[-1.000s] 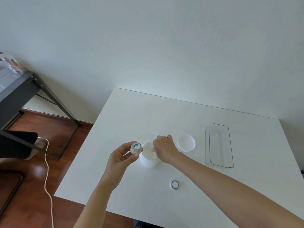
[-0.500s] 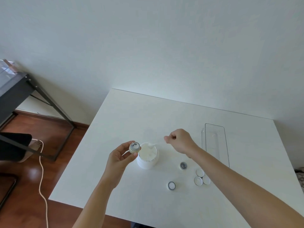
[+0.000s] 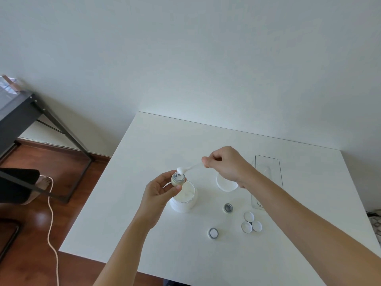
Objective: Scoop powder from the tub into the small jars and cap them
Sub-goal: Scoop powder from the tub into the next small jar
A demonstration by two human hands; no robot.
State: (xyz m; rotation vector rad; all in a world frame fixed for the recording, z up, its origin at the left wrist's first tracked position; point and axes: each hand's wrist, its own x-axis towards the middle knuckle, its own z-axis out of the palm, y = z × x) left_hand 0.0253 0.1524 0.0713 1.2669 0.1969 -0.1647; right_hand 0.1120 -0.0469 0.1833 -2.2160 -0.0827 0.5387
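A heaped small white plastic scoop [image 3: 181, 169], pinched by the right hand [image 3: 226, 164], has now been brought from above the open white powder tub [image 3: 183, 200] to the mouth of the small glass jar [image 3: 177, 179] gripped in the left hand [image 3: 158, 193], so filling is judged underway.

A clear rectangular plastic tray [image 3: 268, 182] lies on the white rectangular table [image 3: 165, 141] by a pale wall [image 3: 185, 48], while at left a black metal-framed desk [image 3: 26, 112] stands on the reddish-brown wooden floor [image 3: 31, 254], where a cream cord [image 3: 50, 223] trails past a bare foot [image 3: 44, 183].
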